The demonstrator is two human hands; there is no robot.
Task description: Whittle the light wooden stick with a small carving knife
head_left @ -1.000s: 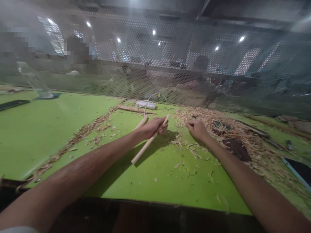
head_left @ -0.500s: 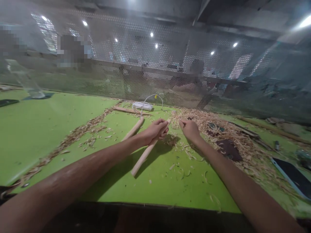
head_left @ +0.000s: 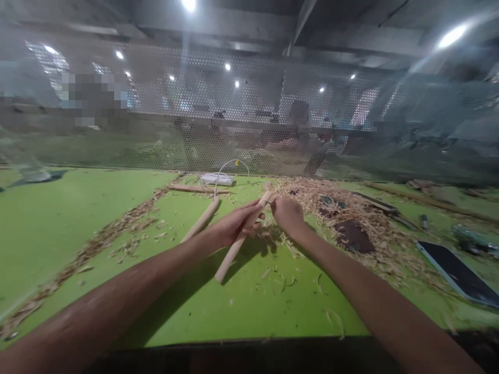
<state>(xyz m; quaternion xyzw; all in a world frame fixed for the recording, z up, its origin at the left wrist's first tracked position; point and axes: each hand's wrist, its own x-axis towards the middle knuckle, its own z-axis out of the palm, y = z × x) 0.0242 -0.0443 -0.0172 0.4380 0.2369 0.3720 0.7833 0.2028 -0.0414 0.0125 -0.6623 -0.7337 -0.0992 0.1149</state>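
Observation:
My left hand (head_left: 237, 223) is wrapped round a pale, smooth wooden stick (head_left: 230, 261), which slants from lower left to upper right above the table. Its thumb lies along the stick, and some fingers are loosened on the far side. Close to the stick's upper end, my right hand (head_left: 287, 214) is closed, with its fingertips at the wood. Whatever those fingers pinch, if anything, is hidden or too small to name. A second pale wooden stick (head_left: 201, 219) lies left of my left hand, partly behind the forearm.
Curly wood shavings (head_left: 307, 192) are heaped behind and right of my hands on the green table (head_left: 187, 306). A brown sheet (head_left: 354, 236) lies among them. Right stands a phone (head_left: 456, 272). A white power strip (head_left: 216, 179) with a cable sits before a perforated screen (head_left: 241, 140).
My right hand has come left to the stick's upper end. The left hand's fingers have loosened somewhat round the stick. The camera view has shifted a little to the right and upward.

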